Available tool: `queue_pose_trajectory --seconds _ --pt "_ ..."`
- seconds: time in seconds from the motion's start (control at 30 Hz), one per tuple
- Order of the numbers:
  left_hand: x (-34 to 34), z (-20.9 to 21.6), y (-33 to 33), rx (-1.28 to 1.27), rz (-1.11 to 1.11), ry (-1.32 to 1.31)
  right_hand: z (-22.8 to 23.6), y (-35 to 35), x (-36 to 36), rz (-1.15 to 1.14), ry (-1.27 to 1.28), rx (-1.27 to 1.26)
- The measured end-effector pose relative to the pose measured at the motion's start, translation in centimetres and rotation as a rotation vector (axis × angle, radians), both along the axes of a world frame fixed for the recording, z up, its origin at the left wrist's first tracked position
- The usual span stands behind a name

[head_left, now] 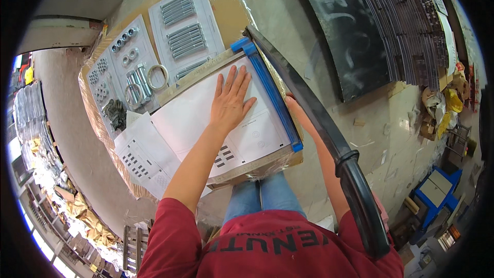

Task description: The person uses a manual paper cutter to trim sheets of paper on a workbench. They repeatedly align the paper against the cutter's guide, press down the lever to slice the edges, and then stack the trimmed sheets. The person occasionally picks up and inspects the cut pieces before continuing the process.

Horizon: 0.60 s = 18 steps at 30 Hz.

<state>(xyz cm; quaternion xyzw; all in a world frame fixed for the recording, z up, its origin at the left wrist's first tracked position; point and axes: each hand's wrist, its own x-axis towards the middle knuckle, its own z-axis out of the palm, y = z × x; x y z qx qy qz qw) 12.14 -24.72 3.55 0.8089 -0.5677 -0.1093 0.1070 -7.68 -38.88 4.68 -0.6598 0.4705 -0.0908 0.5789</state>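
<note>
At the cardboard's (229, 13) near edge, your spread left hand (231, 101) is steadying paper (188, 118); right hand's (297, 110) grip unclear; cutting likely needs clearance.

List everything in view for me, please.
Guillotine paper cutter: one, black-and-blue, centre
Printed sheets: several, white, centre
Cardboard surface: one, brown, under cutter
Backing cards: several, white, left
Rods: many, silver, upper left
Bolts: several, silver, left
Large rings: two, silver, beside bolts
Small fasteners: many, silver, left
Glove: apparently one, dark, left
Panel stack: one, dark, upper right
Bag: one, yellow, far right
Stand: one, blue, lower right
Shirt: one, red, bottom
Jeans: one pair, blue, bottom
Left hand: one, bare, on sheets
Right hand: one, bare, at cutter's right edge
</note>
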Motion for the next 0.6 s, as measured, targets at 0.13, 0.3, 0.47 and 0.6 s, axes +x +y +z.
queue_pose_trajectory --seconds 0.13,0.3,0.47,0.6 --pt "0.1 0.1 -0.2 -0.037 0.068 0.015 -2.9 0.0 0.7 0.043 0.158 -0.034" --pt "0.1 -0.1 -0.8 -0.078 0.081 0.063 -1.3 0.0 1.3 0.05 0.214 0.057" --pt "-0.5 0.0 -0.4 -0.013 0.041 0.043 -4.2 0.0 -0.3 0.084 0.124 -0.033" --pt "-0.9 0.2 -0.2 -0.055 0.013 0.024 -2.9 0.0 0.3 0.069 0.166 -0.006"
